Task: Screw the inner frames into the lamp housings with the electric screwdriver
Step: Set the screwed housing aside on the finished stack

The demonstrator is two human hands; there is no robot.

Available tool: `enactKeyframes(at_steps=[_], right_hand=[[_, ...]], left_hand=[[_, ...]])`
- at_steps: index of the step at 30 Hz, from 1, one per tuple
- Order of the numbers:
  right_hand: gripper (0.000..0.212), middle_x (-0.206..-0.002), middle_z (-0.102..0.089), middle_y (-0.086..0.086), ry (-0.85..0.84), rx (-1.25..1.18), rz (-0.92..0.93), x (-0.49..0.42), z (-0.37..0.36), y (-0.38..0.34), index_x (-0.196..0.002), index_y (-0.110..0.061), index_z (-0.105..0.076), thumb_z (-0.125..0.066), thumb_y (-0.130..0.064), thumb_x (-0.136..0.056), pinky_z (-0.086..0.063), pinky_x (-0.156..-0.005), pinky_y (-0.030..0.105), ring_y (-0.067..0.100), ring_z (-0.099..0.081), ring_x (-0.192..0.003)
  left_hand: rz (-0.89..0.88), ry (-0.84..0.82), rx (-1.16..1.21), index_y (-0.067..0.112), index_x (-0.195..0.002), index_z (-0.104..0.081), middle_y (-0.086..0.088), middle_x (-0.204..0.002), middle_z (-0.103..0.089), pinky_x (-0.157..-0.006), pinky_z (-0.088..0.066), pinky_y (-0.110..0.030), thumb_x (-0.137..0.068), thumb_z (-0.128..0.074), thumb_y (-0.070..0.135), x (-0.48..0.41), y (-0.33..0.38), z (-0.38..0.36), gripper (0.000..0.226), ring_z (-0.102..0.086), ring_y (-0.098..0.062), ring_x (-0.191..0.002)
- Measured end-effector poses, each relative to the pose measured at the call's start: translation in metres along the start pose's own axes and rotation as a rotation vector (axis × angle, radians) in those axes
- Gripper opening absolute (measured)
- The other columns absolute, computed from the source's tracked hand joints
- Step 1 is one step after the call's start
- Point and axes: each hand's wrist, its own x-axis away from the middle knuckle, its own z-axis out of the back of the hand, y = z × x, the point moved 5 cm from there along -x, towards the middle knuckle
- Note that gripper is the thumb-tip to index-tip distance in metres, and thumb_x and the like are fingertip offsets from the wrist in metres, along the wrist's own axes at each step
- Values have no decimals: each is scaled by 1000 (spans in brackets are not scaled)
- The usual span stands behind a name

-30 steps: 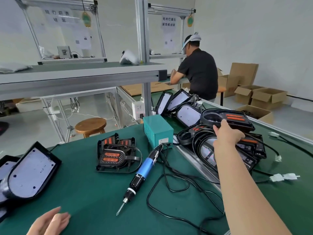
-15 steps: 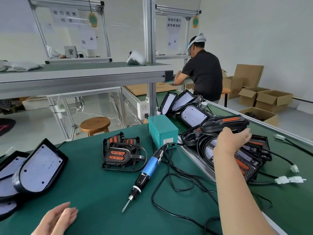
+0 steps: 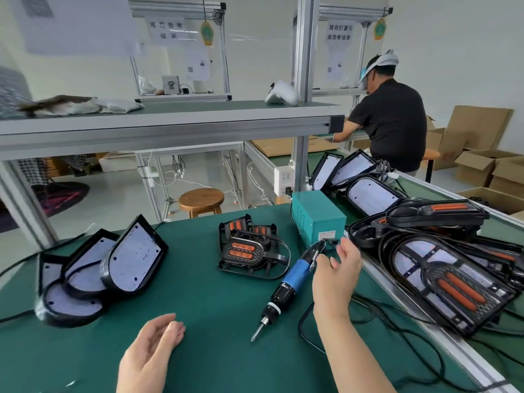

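Electric screwdriver [image 3: 295, 276]: one, near right hand [image 3: 336, 279].

Bright, even, white light fills the room, and I cannot see its source. My left hand [image 3: 150, 350] casts only a faint, soft shadow on the mat [image 3: 212, 321]. My right hand [image 3: 336, 279] and the lamps [image 3: 442, 268] beside it are blurred. The wide lens bows the shelf [image 3: 170, 123] and tilts the posts toward the edges. The pale floor [image 3: 113, 199] gleams.
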Motion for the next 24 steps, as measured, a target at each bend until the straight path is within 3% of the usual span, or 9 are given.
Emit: enactKeyframes(at_steps=[3,5,8,10,12,15,18,21,24], right_hand=[[48,-133,-46,-6,-183,152,70,24,-24,12,-139,-15,-51,-55,3,-94,-36,-110,31,15,-44,-130],[37,-126,-54,-7,-334,399,188,29,-40,18,-129,-17,-60,-60,-5,-94,-31,-115,36,19,-41,-134],[18,-120,-67,-9,-494,884,387,32,-60,27,-105,-26,-73,-60,-37,-98,-15,-122,42,20,-44,-136],[33,-112,-70,-13,-566,1104,437,36,-70,34,-89,-30,-74,-51,-52,-99,-7,-124,44,18,-44,-136],[42,-109,-72,-14,-602,1235,490,40,-78,39,-86,-30,-74,-43,-55,-100,-6,-125,46,19,-41,-139],[39,-108,-73,-13,-607,1306,545,45,-85,39,-97,-30,-75,-40,-48,-102,-1,-124,46,18,-39,-143],[38,-110,-71,-17,-633,1339,590,51,-88,37,-104,-32,-74,-37,-39,-105,2,-124,44,12,-37,-143],[37,-109,-70,-18,-673,1304,628,60,-92,37,-102,-33,-74,-38,-33,-105,5,-124,44,11,-36,-143],[33,-103,-74,-12,-674,1220,730,77,-100,29,-92,-29,-79,-48,-23,-102,3,-123,47,18,-46,-136]], left_hand=[[14,-8,-33,11,-101,-73,-7,-91,-79,-93,-58,-40,-97,-62,5,-3,-5,2,14,-77,-24,-93],[19,-17,-43,13,-102,-73,-6,-92,-79,-97,-55,-45,-97,-63,7,-4,-8,3,13,-77,-21,-92],[33,-24,-45,16,-102,-73,-4,-93,-79,-98,-53,-47,-97,-65,11,-3,-9,2,11,-77,-18,-92],[39,-28,-34,17,-101,-73,-4,-94,-79,-98,-54,-46,-95,-70,21,-1,-6,2,8,-76,-18,-94],[44,-25,-35,19,-100,-74,-2,-95,-78,-97,-55,-44,-84,-69,35,1,-3,3,23,-75,-17,-95],[39,-36,-61,22,-100,-73,2,-94,-78,-95,-55,-40,-85,-68,35,2,-1,5,20,-75,-16,-95],[44,-16,-80,23,-98,-73,4,-93,-78,-92,-55,-34,-95,-68,20,3,-2,5,6,-75,-15,-94],[44,-6,-89,22,-98,-72,3,-93,-77,-91,-55,-31,-96,-66,16,5,1,5,9,-74,-15,-95],[50,-5,-96,22,-98,-72,2,-94,-77,-92,-56,-31,-96,-66,18,6,3,5,7,-73,-13,-95]])
